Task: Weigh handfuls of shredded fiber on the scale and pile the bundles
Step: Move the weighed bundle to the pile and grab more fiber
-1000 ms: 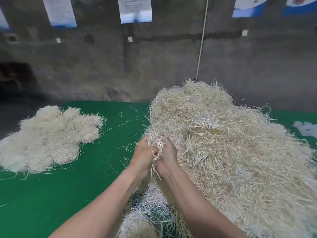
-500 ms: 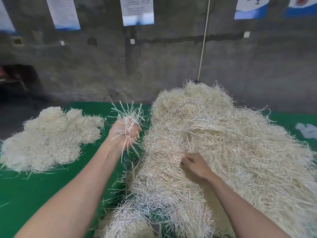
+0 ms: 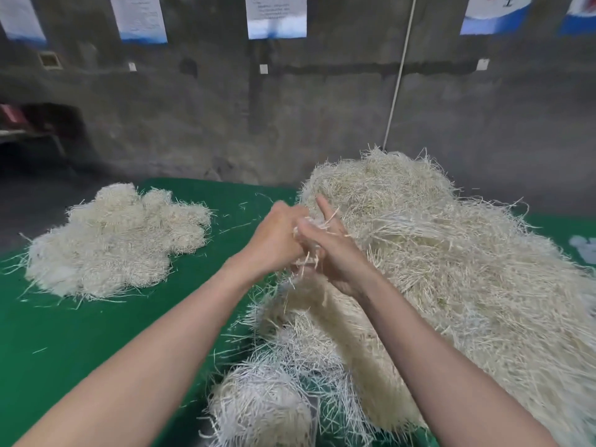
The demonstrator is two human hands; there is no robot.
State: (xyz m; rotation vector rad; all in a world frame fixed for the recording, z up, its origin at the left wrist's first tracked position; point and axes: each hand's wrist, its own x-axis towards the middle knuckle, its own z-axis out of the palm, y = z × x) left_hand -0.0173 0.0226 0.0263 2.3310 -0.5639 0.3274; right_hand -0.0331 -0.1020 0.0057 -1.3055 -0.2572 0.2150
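Gripping small tuft of pale shredded fibre mid-air, between both hands.
Clenched round it w/ left hand; right hand against it, forefinger straight, hold unclear. Hard by big straw-coloured loose heap on rt; open green table cover leftward to flat pale bundle pile, left-hand side.

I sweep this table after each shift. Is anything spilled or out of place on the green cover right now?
Only minor litter: loose strands lie scattered on the green cover between the small pile and the big heap. The left hand and right hand grip a fiber tuft together.
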